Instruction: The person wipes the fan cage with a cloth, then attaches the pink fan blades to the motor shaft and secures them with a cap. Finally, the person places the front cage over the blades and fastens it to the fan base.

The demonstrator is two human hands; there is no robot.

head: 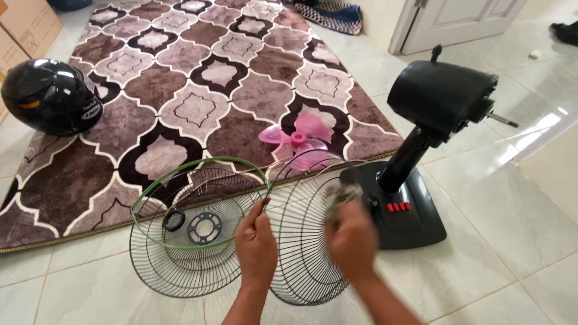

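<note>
My left hand [256, 244] grips the rim of a round wire fan grille [301, 259] that stands tilted on edge on the floor. My right hand [350, 238], blurred, presses a greyish cloth [342, 195] against that grille's wires. A second wire grille [192, 253] lies flat to the left, with a green ring [198, 165] resting on it and a black nut [174, 219] inside. Pink fan blades [299, 139] lie on the carpet just behind.
A black fan body [442, 96] on its base [415, 219] with red buttons stands at the right. A patterned brown carpet [180, 78] covers the floor behind, with a black helmet [51, 96] at its left edge. A white door [457, 21] is at back right.
</note>
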